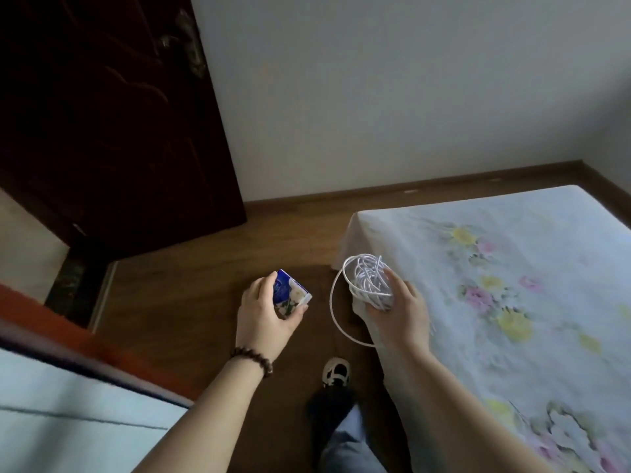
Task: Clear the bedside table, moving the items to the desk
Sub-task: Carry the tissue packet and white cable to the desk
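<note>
From the head view, my left hand is curled round a small blue tissue pack, its long axis slanting away to the right; my right hand grips a bundle of white cable, one loose loop hanging toward the wooden floor; both are held in the air, neither resting on furniture; the flowered cloth surface lies just right of my right hand, which is nearer it; I judge that the cable would go down first if this is the desk.

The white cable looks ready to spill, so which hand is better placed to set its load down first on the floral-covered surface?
Right: the right hand holds the white cable at the floral-covered surface edge; the left hand is over the floor.
</note>
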Available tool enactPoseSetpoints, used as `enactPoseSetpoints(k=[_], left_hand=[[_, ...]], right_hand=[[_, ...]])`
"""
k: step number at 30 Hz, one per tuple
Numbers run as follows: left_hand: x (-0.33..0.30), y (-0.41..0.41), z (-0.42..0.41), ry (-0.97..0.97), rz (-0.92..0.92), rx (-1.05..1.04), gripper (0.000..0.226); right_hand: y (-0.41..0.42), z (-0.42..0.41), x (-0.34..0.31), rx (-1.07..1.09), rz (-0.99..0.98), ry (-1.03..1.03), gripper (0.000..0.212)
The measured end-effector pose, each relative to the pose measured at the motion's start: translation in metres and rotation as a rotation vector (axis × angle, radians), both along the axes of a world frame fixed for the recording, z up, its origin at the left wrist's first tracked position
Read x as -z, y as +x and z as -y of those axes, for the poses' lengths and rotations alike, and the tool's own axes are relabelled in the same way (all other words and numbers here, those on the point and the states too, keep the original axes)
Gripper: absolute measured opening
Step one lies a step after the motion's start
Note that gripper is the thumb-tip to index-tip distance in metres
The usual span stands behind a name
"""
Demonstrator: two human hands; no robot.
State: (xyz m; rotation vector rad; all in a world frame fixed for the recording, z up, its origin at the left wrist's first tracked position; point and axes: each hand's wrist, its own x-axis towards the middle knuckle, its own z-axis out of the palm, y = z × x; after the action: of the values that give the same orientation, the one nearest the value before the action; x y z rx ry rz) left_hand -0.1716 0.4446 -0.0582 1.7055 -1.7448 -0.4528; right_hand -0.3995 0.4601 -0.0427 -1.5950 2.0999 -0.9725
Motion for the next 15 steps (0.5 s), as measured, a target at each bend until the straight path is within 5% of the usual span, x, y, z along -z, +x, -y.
enactPoseSetpoints(k=[15], left_hand=[[-0.023,-0.054,0.409,-0.068,0.005,-0.002,0.074]], right_hand=[[-0.062,0.392,-0.007,0.038,0.13,-0.004,0.068]])
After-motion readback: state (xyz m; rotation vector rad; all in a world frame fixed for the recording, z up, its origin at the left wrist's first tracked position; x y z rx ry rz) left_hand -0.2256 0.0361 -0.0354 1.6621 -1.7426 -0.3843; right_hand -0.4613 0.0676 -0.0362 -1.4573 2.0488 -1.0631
